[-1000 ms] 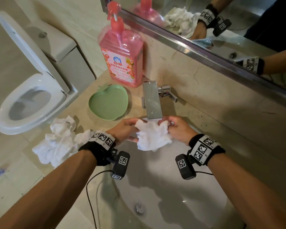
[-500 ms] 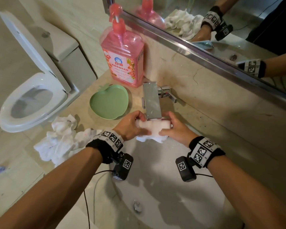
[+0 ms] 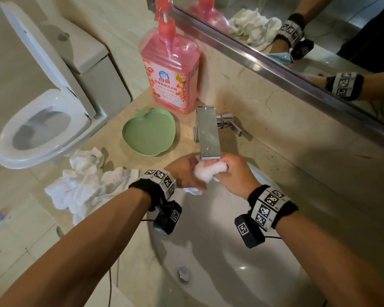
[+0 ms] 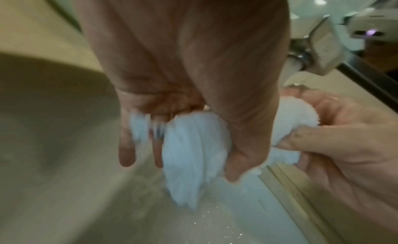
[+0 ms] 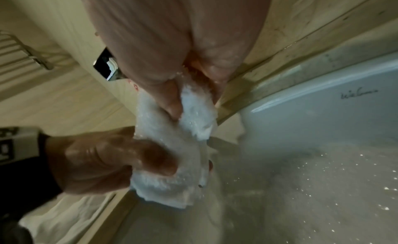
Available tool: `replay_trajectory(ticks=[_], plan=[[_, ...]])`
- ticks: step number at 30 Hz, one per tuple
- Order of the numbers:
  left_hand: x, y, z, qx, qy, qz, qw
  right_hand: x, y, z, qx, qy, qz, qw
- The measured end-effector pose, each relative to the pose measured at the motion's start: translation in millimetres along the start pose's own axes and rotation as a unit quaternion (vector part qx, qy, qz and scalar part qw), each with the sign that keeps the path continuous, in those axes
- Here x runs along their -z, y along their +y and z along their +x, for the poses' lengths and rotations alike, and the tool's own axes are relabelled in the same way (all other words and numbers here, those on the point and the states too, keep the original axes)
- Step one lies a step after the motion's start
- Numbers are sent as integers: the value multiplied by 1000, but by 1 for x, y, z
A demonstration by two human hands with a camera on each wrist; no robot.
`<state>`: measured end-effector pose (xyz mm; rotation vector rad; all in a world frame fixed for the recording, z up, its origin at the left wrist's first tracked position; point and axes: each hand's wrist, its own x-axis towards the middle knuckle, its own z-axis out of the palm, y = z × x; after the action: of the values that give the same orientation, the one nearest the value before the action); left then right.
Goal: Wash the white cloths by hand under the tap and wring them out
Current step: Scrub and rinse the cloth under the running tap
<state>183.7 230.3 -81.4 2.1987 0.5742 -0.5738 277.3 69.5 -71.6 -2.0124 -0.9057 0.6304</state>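
Note:
A wet white cloth (image 3: 208,172) is bunched between both hands right under the flat chrome tap (image 3: 208,134), over the back of the sink (image 3: 220,251). My left hand (image 3: 186,173) grips its left end, and a tail of the cloth (image 4: 189,162) hangs below the palm. My right hand (image 3: 233,171) pinches the other end of the cloth (image 5: 193,118) between thumb and fingers. Water droplets speckle the basin. More white cloths (image 3: 87,182) lie crumpled in a heap on the counter to the left.
A green apple-shaped dish (image 3: 149,132) sits left of the tap, a pink soap pump bottle (image 3: 171,69) behind it. A mirror (image 3: 297,36) runs along the wall. A toilet (image 3: 42,120) with raised lid stands at far left. The sink drain (image 3: 183,272) is near me.
The cloth hung loosely spread between my hands a second ago; both hands have since moved up under the spout and squeezed it into a tight wad.

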Motion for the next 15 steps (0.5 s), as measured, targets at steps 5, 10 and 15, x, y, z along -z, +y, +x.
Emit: replay_trajectory(ticks=[5,10,15], plan=[[1,-1,2,-47,38,0,998,15,6,-3,-48,-41,55,997],[6,-2,1,-151,73,74,983,5,4,5,-231,-163,128,950],[9,5,-2,-84,97,204,971,-19,-1,19,-216,-168,28,961]])
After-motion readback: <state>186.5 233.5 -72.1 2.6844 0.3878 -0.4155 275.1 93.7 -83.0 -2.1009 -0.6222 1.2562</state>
